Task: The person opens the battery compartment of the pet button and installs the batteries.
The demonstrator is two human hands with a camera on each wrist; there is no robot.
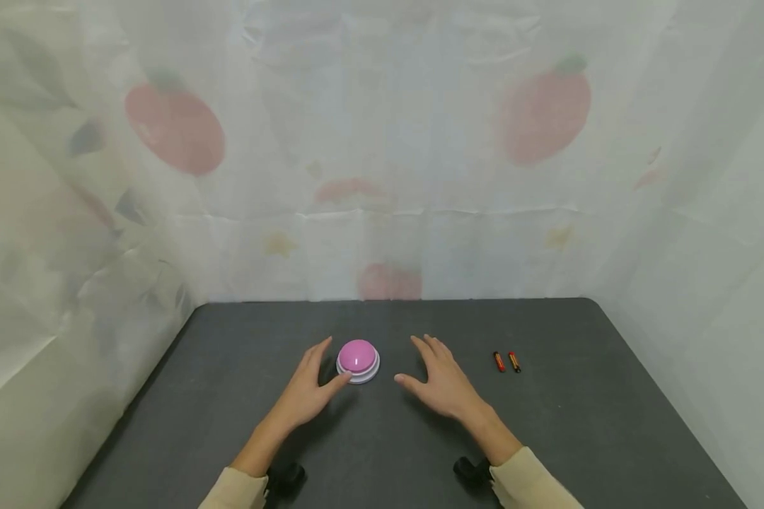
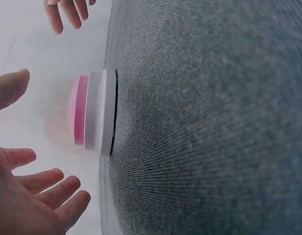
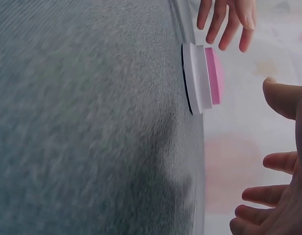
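A pink dome button on a white base [image 1: 358,360] [image 2: 92,113] [image 3: 204,77] sits on the dark grey table [image 1: 382,431]. My left hand [image 1: 312,385] hovers just left of it, fingers straight and spread, thumb tip close to the base, holding nothing. My right hand [image 1: 438,382] is open to the right of the button, a short gap away, fingers spread. In the left wrist view my left hand [image 2: 28,196] shows at the lower left and the right hand's fingertips [image 2: 67,12] at the top. In the right wrist view my right hand [image 3: 278,166] is at the right edge.
Two small red-and-black batteries [image 1: 506,362] lie side by side on the table to the right of my right hand. A white cloth with fruit prints [image 1: 382,141] walls in the back and both sides of the table.
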